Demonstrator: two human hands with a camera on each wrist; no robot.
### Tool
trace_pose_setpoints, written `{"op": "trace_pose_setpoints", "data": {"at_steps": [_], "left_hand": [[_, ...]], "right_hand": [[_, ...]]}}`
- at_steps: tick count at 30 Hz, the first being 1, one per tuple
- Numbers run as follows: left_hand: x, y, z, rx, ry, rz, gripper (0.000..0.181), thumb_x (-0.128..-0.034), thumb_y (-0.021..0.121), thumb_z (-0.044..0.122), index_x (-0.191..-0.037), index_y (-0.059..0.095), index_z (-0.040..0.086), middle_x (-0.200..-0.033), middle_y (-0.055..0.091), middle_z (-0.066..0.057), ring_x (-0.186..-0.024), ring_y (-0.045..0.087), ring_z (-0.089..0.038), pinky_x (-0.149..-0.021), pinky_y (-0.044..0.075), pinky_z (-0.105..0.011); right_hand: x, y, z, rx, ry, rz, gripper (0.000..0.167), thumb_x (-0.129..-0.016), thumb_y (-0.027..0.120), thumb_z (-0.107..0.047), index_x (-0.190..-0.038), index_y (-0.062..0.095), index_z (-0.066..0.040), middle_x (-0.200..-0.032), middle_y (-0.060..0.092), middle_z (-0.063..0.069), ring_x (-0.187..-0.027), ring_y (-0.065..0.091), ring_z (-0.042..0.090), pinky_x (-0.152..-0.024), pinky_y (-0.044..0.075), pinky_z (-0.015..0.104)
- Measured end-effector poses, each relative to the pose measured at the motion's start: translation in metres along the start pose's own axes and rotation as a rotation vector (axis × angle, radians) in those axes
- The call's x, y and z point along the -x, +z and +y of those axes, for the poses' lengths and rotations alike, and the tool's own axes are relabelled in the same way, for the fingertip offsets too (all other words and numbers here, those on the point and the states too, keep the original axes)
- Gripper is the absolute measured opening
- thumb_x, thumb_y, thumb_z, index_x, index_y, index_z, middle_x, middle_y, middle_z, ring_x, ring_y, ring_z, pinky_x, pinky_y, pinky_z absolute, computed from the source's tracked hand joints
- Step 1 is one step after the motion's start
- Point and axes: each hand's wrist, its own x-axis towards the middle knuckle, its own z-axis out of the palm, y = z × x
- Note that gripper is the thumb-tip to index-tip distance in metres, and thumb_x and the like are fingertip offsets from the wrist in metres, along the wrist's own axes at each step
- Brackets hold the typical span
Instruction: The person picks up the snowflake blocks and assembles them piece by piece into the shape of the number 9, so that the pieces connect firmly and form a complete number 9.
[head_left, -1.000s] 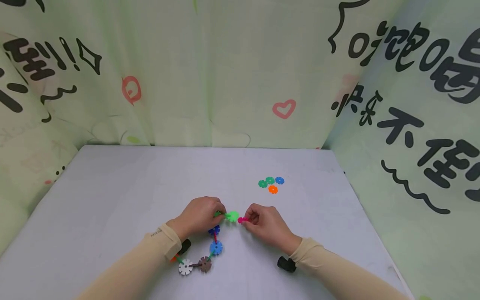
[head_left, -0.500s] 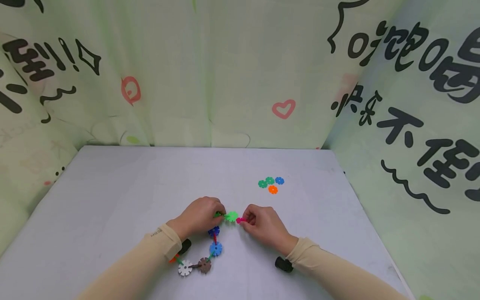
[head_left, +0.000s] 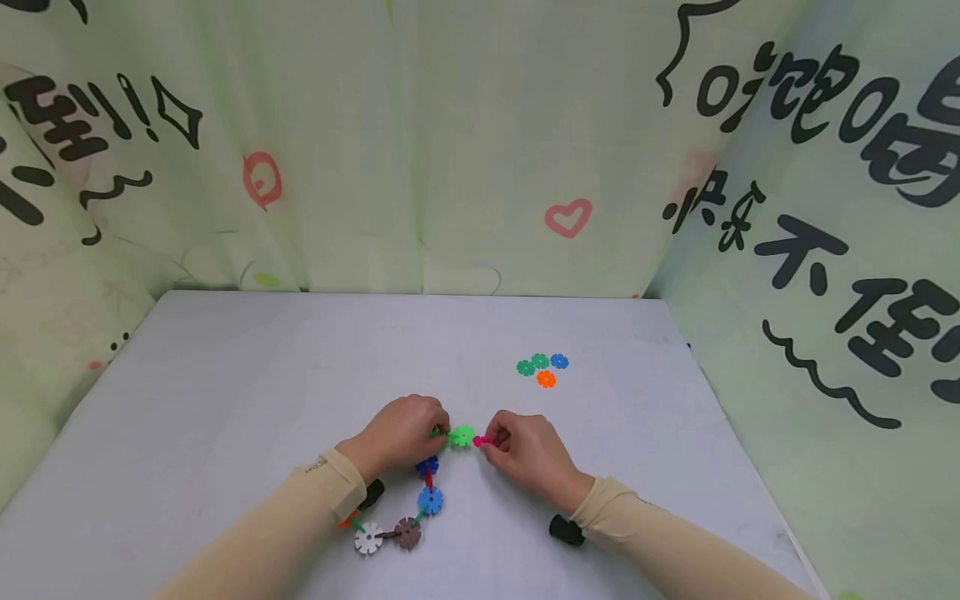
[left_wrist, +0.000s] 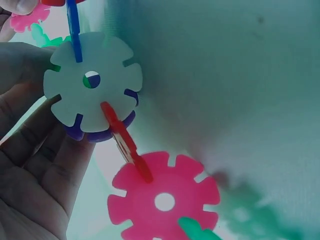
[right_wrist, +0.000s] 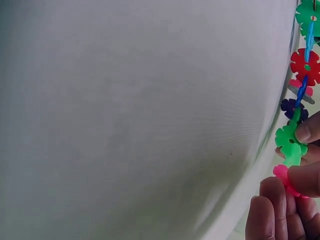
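Landmark: bright green disc (head_left: 462, 436) at the chain's end, above the counter (head_left: 262, 375) between the two hands. Left hand (head_left: 397, 437) pinches a green piece next to it, probably to steady the chain. Right hand (head_left: 534, 454) pinches a pink disc (head_left: 482, 441) on the landmark's other side, seen nearly edge-on, presumably so the two rims can meet at a slot. Whether they interlock: cannot tell.

Nearer the wearer than the landmark, the chain curves through a blue disc (head_left: 431, 501), brown disc (head_left: 408, 533) and white disc (head_left: 368, 538), flat discs alternating with edge-on ones; slot-to-slot joining would explain that. Beyond the landmark, four loose discs (head_left: 546, 379) lie flat, likely as spares within reach.

Material: thin, apparently smooth plastic. Left wrist view: pale disc (left_wrist: 112, 75) has rounded petals, narrow slots, round centre hole.
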Motion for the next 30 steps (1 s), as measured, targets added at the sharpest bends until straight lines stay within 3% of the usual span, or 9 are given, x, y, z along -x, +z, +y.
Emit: {"op": "trace_pose_setpoints", "data": {"at_steps": [8, 22, 30], "left_hand": [[-0.0005, -0.0002, 0.0007, 0.0, -0.022, -0.002, 0.005, -0.0837, 0.075, 0.01, -0.08, 0.076, 0.014, -0.077, 0.064, 0.006, -0.064, 0.052, -0.006, -0.061, 0.048, -0.026], [0.0024, -0.0005, -0.0022, 0.062, -0.015, -0.001, 0.006, -0.0828, 0.074, 0.007, -0.084, 0.077, 0.011, -0.083, 0.068, 0.001, -0.071, 0.058, -0.01, -0.067, 0.052, -0.029], [0.0022, 0.0007, -0.004, 0.093, -0.038, -0.026, 0.017, -0.0792, 0.065, 0.0, -0.085, 0.077, 0.011, -0.084, 0.068, 0.003, -0.072, 0.058, -0.01, -0.068, 0.052, -0.028]], "right_hand": [[0.0015, 0.0009, -0.0014, -0.004, -0.007, 0.017, 0.018, -0.081, 0.082, -0.011, -0.081, 0.065, -0.015, -0.07, 0.063, -0.011, -0.06, 0.055, 0.0, -0.057, 0.05, 0.02], [-0.0006, 0.0013, -0.0021, -0.015, 0.04, 0.005, 0.017, -0.081, 0.082, -0.012, -0.082, 0.066, -0.015, -0.072, 0.064, -0.011, -0.062, 0.057, 0.0, -0.059, 0.051, 0.019], [-0.0006, 0.0014, -0.0017, -0.028, 0.05, -0.006, 0.016, -0.082, 0.082, -0.013, -0.083, 0.066, -0.016, -0.072, 0.064, -0.012, -0.063, 0.057, 0.001, -0.06, 0.051, 0.02]]}}
